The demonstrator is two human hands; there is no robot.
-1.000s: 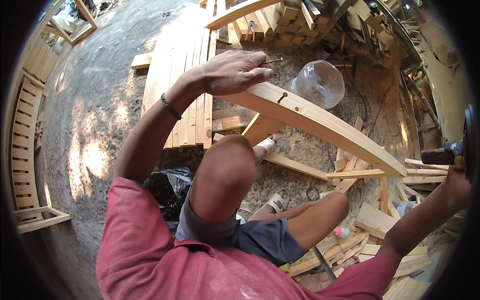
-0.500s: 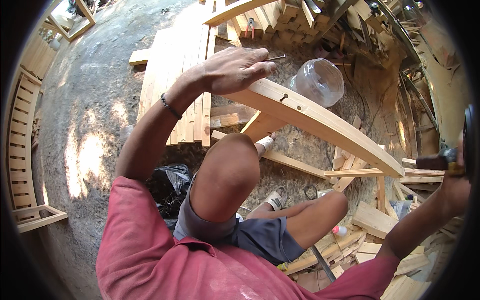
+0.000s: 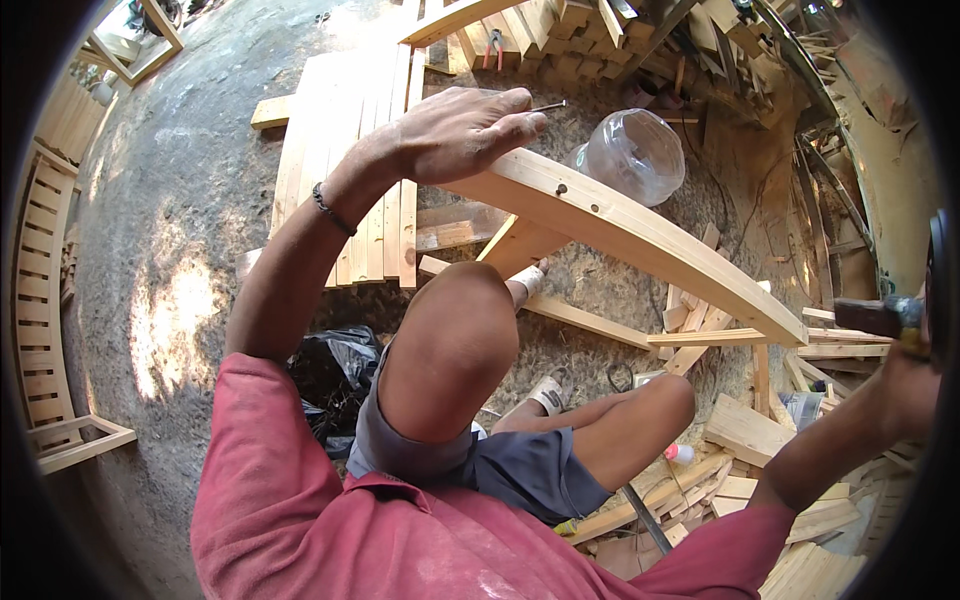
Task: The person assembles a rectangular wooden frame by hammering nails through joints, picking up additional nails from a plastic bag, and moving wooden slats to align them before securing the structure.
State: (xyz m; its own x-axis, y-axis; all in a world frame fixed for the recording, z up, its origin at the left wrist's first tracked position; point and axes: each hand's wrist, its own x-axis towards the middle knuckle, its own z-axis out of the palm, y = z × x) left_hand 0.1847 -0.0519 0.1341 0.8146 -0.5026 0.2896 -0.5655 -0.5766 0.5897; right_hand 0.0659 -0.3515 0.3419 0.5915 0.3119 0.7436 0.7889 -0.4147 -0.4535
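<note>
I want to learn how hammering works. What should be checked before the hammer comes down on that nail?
1. Nail pinched in the left hand fingertips: ok.
2. Nail standing on the curved wooden beam: not ok, it points sideways past the end.
3. Left hand steadying the beam: ok.
4. Right hand grip on the hammer: cannot tell, it sits at the picture's edge.
5. Clear plastic jar away from the nail: not ok, it lies close by.
</note>
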